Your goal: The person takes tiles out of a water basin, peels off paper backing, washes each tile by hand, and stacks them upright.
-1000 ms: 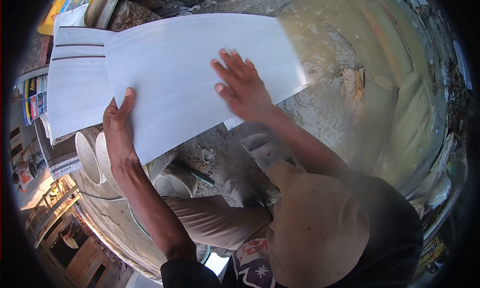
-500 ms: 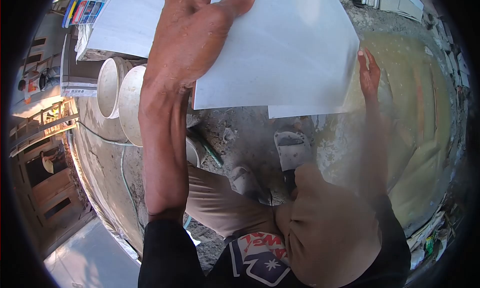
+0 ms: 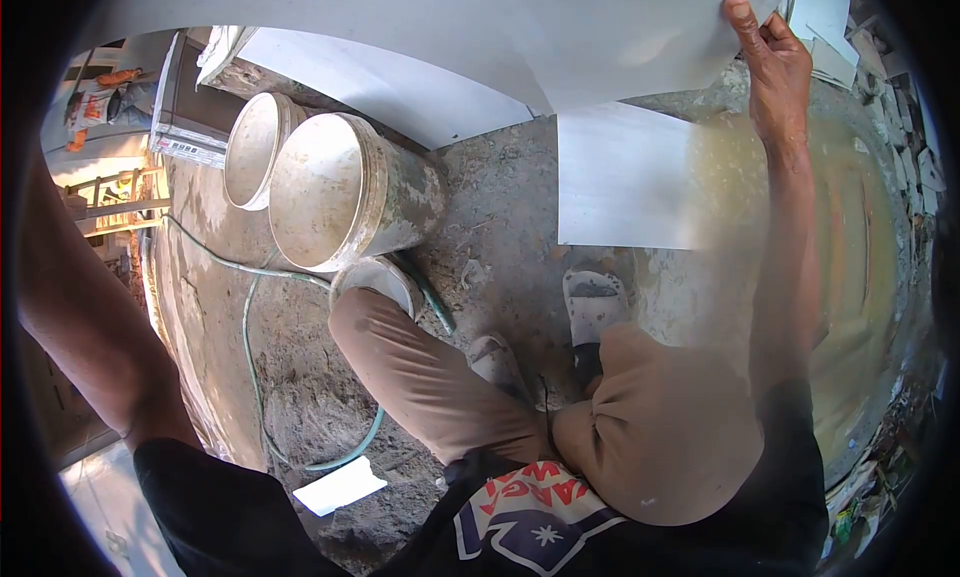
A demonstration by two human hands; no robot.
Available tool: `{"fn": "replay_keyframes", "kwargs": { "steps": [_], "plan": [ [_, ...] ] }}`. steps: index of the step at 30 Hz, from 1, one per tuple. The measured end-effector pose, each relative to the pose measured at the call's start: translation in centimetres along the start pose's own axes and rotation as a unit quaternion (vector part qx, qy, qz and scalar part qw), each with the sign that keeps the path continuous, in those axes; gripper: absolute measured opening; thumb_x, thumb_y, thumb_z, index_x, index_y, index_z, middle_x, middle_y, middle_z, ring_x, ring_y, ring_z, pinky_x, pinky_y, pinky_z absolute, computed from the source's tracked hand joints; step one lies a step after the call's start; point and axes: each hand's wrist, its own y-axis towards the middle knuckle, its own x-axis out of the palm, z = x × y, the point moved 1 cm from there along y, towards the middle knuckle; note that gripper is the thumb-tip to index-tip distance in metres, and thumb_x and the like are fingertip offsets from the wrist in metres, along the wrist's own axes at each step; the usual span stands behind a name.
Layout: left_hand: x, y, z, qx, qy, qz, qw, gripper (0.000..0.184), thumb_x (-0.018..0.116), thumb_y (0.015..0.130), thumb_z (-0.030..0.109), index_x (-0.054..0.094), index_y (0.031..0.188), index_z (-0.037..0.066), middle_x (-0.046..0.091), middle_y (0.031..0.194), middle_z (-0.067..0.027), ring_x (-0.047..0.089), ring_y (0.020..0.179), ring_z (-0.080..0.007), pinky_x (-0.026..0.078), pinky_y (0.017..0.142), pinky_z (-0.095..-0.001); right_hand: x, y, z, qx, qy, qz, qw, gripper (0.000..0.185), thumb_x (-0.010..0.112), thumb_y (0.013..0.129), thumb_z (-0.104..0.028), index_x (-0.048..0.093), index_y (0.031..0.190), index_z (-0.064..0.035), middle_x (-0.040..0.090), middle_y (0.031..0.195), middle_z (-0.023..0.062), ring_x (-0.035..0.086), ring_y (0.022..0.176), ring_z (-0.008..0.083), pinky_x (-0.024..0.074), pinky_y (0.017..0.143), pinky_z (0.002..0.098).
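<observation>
A large pale sheet [image 3: 480, 27] spans the top of the view, raised close to the camera. My right hand [image 3: 780, 77] grips its right end, thumb on the near face and fingers behind the edge. My left forearm reaches up along the left side, but the hand itself is out of frame. Below the raised sheet, a white panel [image 3: 620, 177] lies low beside the murky water. Another white panel [image 3: 390, 87] rests further left, partly hidden by the raised sheet.
Two dirty white buckets [image 3: 320, 192] [image 3: 255, 152] lie tilted at the left, with a smaller bucket [image 3: 385, 282] by my knee. A green hose [image 3: 250, 347] curls on the ground. Murky water [image 3: 850, 227] lies at right. Another person [image 3: 100, 107] is at far left.
The sheet has risen toward the camera and turned to show a greyer face. My right hand has moved up and closed on its edge; my left hand has gone out of view.
</observation>
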Motion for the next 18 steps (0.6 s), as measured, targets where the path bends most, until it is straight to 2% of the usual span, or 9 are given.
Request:
{"fn": "replay_keyframes", "kwargs": {
  "steps": [2,3,5,6,8,10,11,14,18],
  "plan": [
    [-2.9,-0.4,-0.8,0.005,0.072,0.001,0.997,0.047,0.073,0.102,0.032,0.069,0.133,-0.003,0.075,0.113,-0.0214,0.074,0.103,-0.0321,0.056,0.094,-0.0467,0.7,0.7,-1.9,0.047,-0.031,-0.075,0.996,0.067,0.069,0.098,-0.067,0.077,0.117,-0.0027,0.075,0.101,0.0072,0.069,0.1,0.0159,0.0536,0.09,0.0319],
    [-4.1,-0.6,-1.2,0.006,0.102,0.002,0.995,0.048,0.073,0.102,0.032,0.068,0.134,-0.003,0.075,0.115,-0.0219,0.073,0.105,-0.0325,0.055,0.095,-0.0473,1.5,0.0,-6.9,0.086,0.02,-0.153,0.984,0.077,0.055,0.103,-0.071,0.075,0.126,-0.0004,0.075,0.113,0.0148,0.068,0.113,0.0247,0.0523,0.099,0.0389],
    [-6.2,-0.7,-2.3,0.006,0.159,0.0,0.987,0.05,0.074,0.102,0.033,0.067,0.137,-0.003,0.074,0.118,-0.0228,0.073,0.108,-0.0333,0.055,0.098,-0.0486,5.6,-1.0,-10.1,0.109,0.007,-0.214,0.971,0.087,0.041,0.108,-0.076,0.07,0.14,0.0004,0.075,0.128,0.0207,0.067,0.127,0.0321,0.0521,0.107,0.0455],
    [-7.1,-0.8,-2.8,0.005,0.183,0.002,0.983,0.052,0.074,0.102,0.033,0.067,0.138,-0.003,0.074,0.119,-0.0232,0.073,0.109,-0.0338,0.055,0.1,-0.0492,8.8,-1.1,-8.9,0.086,-0.056,-0.195,0.975,0.087,0.042,0.108,-0.076,0.068,0.143,-0.0013,0.074,0.13,0.0189,0.067,0.127,0.0305,0.0532,0.107,0.045],
    [-8.6,-0.9,-3.9,0.002,0.223,0.002,0.975,0.054,0.075,0.102,0.034,0.065,0.14,-0.003,0.073,0.123,-0.0241,0.072,0.112,-0.0346,0.054,0.102,-0.0504,12.4,-1.6,-7.0,0.049,-0.115,-0.166,0.978,0.078,0.055,0.103,-0.073,0.071,0.133,-0.0035,0.073,0.115,0.0121,0.068,0.109,0.0219,0.0553,0.093,0.0386],
    [-9.6,-1.1,-5.0,-0.001,0.251,-0.001,0.968,0.056,0.075,0.102,0.034,0.064,0.142,-0.003,0.073,0.126,-0.0251,0.072,0.116,-0.0354,0.054,0.105,-0.0516,15.1,-2.2,-5.8,0.017,-0.105,-0.147,0.983,0.062,0.08,0.093,-0.066,0.082,0.106,-0.0047,0.073,0.078,0.0019,0.07,0.073,0.0078,0.0573,0.067,0.0268],
    [-9.9,-1.2,-5.6,-0.003,0.261,0.0,0.965,0.058,0.075,0.101,0.035,0.063,0.144,-0.003,0.072,0.127,-0.0255,0.072,0.117,-0.0358,0.053,0.107,-0.0522,16.7,-2.6,-5.0,-0.039,-0.092,-0.156,0.983,0.066,0.077,0.094,-0.068,0.082,0.109,-0.0034,0.073,0.074,0.0049,0.071,0.068,0.0108,0.0594,0.062,0.0322],
    [-10.0,-1.2,-8.0,-0.008,0.276,0.001,0.961,0.061,0.076,0.101,0.035,0.061,0.147,-0.002,0.071,0.132,-0.0269,0.071,0.122,-0.037,0.053,0.111,-0.0541,19.5,-2.8,-3.1,-0.022,-0.119,-0.227,0.966,0.08,0.07,0.096,-0.075,0.079,0.115,0.0027,0.077,0.085,0.0173,0.079,0.077,0.0249,0.0657,0.074,0.0425],
    [-6.2,-1.8,-11.9,-0.083,0.277,0.029,0.957,0.063,0.075,0.102,0.036,0.06,0.15,-0.002,0.07,0.138,-0.0266,0.068,0.13,-0.0384,0.05,0.116,-0.054,22.5,-3.3,0.2,-0.023,-0.133,-0.266,0.954,0.079,0.069,0.097,-0.074,0.081,0.106,0.004,0.075,0.081,0.0169,0.078,0.079,0.0278,0.0624,0.073,0.0474]
  ]
}}
